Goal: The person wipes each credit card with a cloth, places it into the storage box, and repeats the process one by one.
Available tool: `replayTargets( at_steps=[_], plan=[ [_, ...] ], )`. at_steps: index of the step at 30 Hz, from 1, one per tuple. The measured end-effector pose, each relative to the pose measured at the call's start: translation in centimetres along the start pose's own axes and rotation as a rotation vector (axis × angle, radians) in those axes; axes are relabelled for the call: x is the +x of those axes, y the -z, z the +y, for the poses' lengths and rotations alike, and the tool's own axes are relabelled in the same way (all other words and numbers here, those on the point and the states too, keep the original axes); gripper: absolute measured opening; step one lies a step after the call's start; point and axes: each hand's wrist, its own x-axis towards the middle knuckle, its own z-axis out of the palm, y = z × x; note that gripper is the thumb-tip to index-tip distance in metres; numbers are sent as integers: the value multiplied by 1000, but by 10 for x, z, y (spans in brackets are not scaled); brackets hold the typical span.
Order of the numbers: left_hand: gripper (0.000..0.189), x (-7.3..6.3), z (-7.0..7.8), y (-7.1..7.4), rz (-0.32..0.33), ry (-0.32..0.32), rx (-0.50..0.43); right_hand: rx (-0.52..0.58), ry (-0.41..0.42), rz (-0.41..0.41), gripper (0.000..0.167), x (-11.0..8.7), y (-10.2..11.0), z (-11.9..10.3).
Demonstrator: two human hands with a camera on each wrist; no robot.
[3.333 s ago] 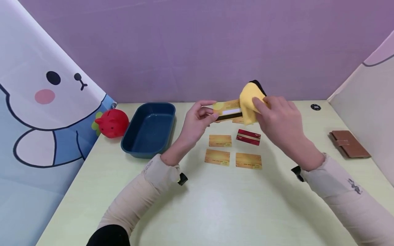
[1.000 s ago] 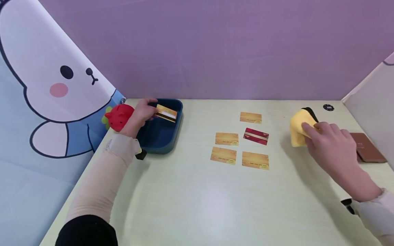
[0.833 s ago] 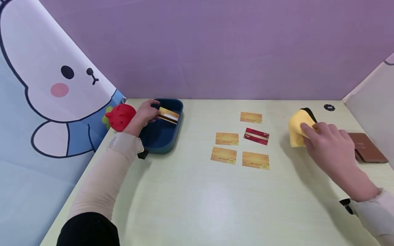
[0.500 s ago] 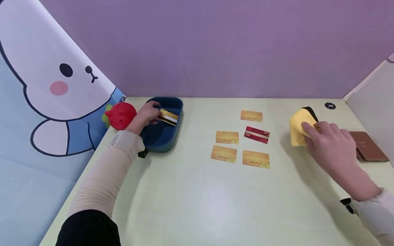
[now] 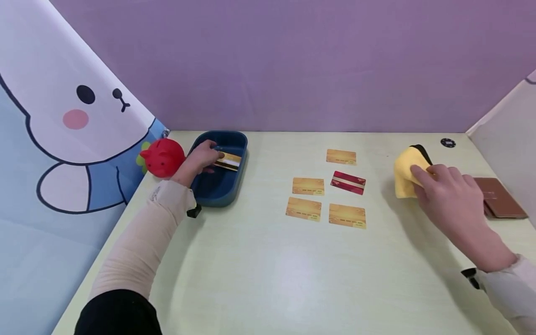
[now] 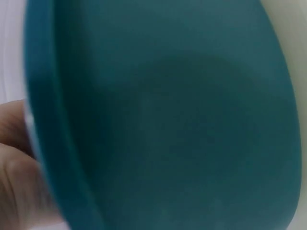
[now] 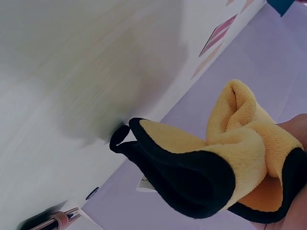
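Note:
Inside the blue tray, at the back left, my left hand holds a gold bank card by its left end. The card lies low between the tray walls, its black stripe and white strip facing up. In the left wrist view the tray wall fills most of the picture, with some of the fingers at the left edge. On the right, my right hand pinches a bunched yellow cloth with black edging, raised above the table. Its folds hang loose in the right wrist view.
Several gold cards and one red card lie face up mid-table. A red piggy bank stands left of the tray. A brown wallet and a black chip are at the right.
From in front of me, my left hand has carried the card into the tray and lowered it there. My right hand has drawn the cloth off the card and moved right.

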Motion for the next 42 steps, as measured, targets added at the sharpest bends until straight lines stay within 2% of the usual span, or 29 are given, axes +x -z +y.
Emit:
replayTargets(
  at_steps=[6,10,12,15,18,21,24,29,36,42],
  plan=[
    [62,-8,5,6,28,-58,102,7,-24,-25,48,-3,0,1],
    [60,-16,20,10,70,-133,146,6,-42,-64,49,-5,0,4],
    [58,-23,30,8,89,-181,169,5,-50,-98,49,-7,-2,4],
    [56,-32,53,-4,73,-256,201,-15,-43,-149,46,-13,-5,6],
    [53,-44,74,-22,32,-317,228,-32,3,-190,44,-19,-14,4],
    [48,-56,86,-40,-10,-374,271,-20,26,-249,43,-23,-24,-3],
    [46,-59,95,-62,-55,-405,308,-6,16,-303,42,-27,-32,-10],
    [46,-42,103,-102,-137,-418,378,-11,-16,-388,40,-36,-35,-18],
    [48,-12,106,-145,-145,-410,580,-18,-35,-474,39,-36,-35,-24],
    [54,10,104,-167,-140,-528,629,-29,-41,-515,36,-33,-37,-25]
  ],
)
